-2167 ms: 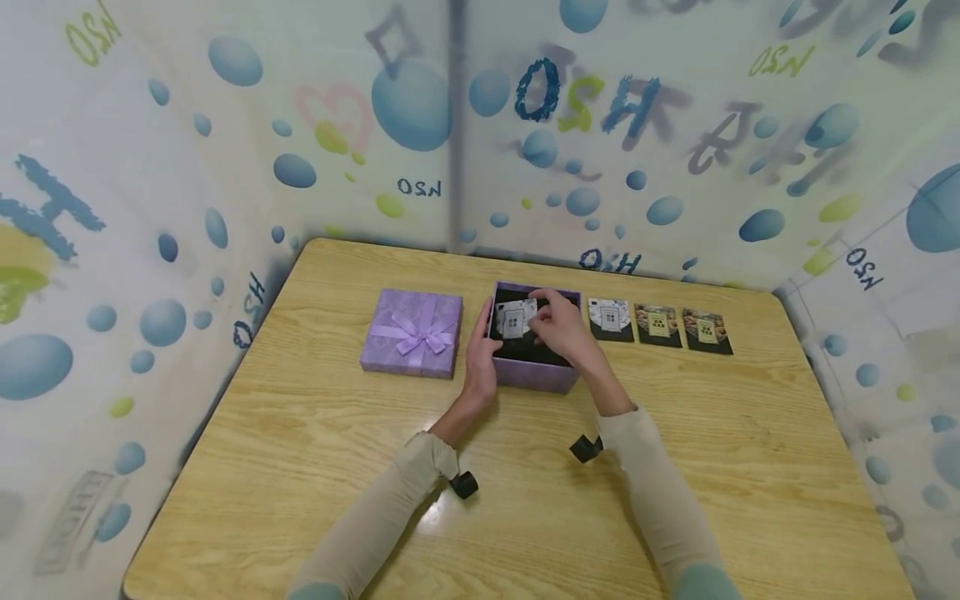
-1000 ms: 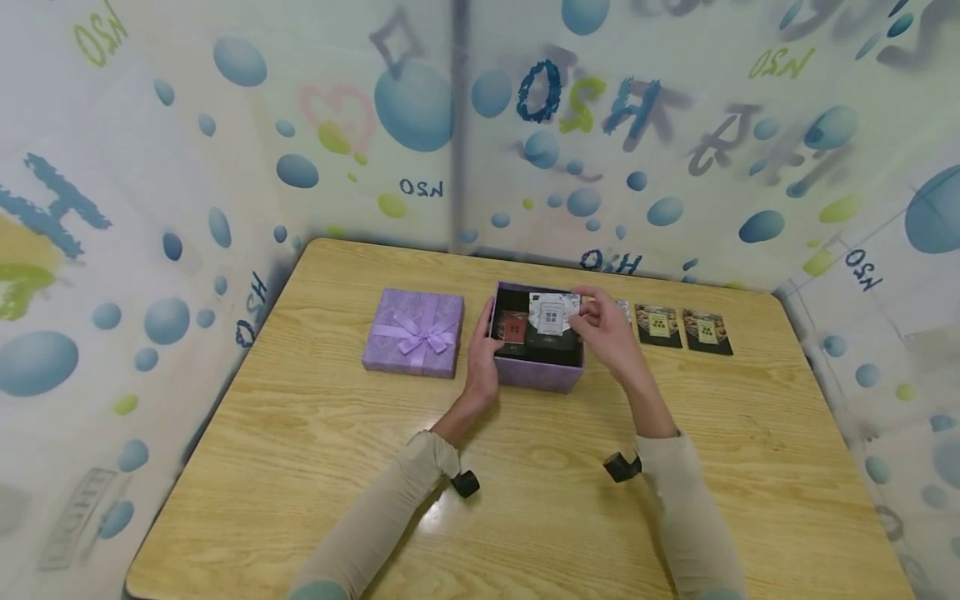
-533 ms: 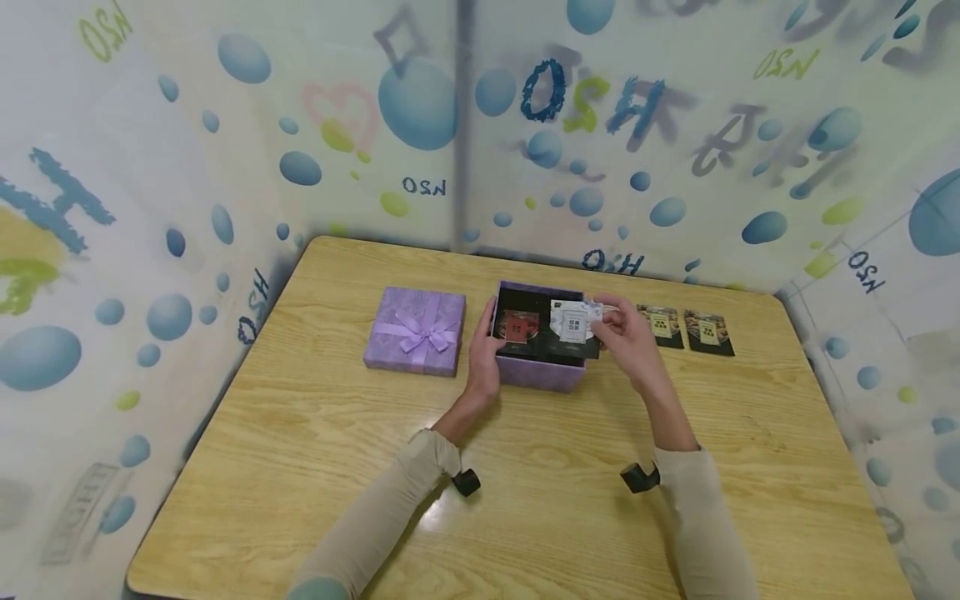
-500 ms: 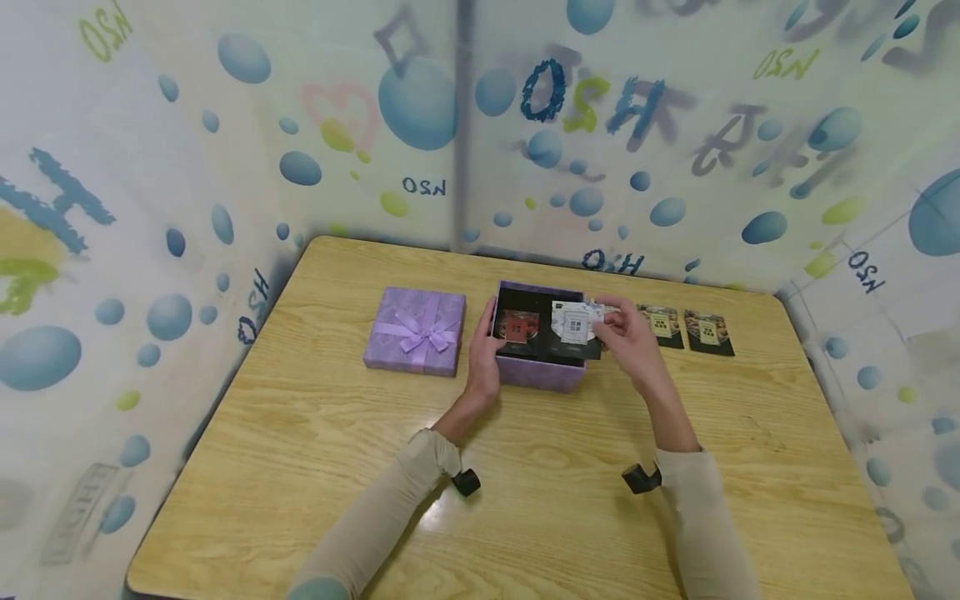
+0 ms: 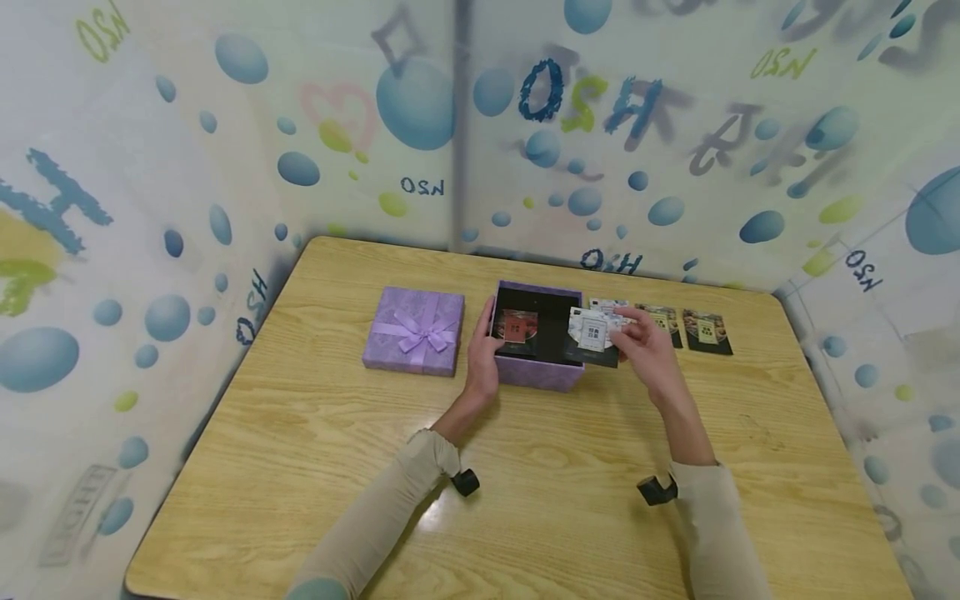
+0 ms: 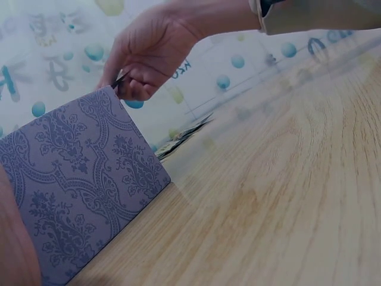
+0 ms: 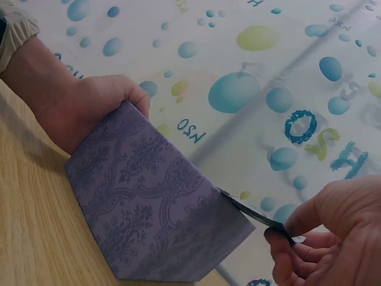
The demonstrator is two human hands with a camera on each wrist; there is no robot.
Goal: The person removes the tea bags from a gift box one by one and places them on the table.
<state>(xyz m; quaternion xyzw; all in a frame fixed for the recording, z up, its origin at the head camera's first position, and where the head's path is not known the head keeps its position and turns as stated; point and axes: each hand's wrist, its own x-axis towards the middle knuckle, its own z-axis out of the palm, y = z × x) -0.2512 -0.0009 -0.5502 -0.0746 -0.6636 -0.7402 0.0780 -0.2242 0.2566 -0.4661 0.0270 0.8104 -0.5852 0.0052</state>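
Note:
In the head view my left hand (image 5: 482, 358) holds the left side of an open purple patterned box (image 5: 538, 375), its thumb over the rim. My right hand (image 5: 651, 350) pinches the right edge of a flat packet (image 5: 591, 335) with a white label and a black lower part. That packet is above the box's right rim and reaches out past it. Inside the black-lined box lies a red-labelled packet (image 5: 516, 329). The right wrist view shows the held packet (image 7: 256, 213) edge-on between thumb and fingers, beside the box wall (image 7: 155, 208).
A purple lid (image 5: 415, 333) with a ribbon bow lies left of the box. To the right lie a white packet (image 5: 606, 303), partly covered by the held one, and two yellow-labelled packets (image 5: 662, 321), (image 5: 707, 332) in a row on the wooden table (image 5: 525, 500).
My right hand has carried the white-labelled packet from the box's left part rightward to its right rim, uncovering the red-labelled packet. My left hand has stayed on the box.

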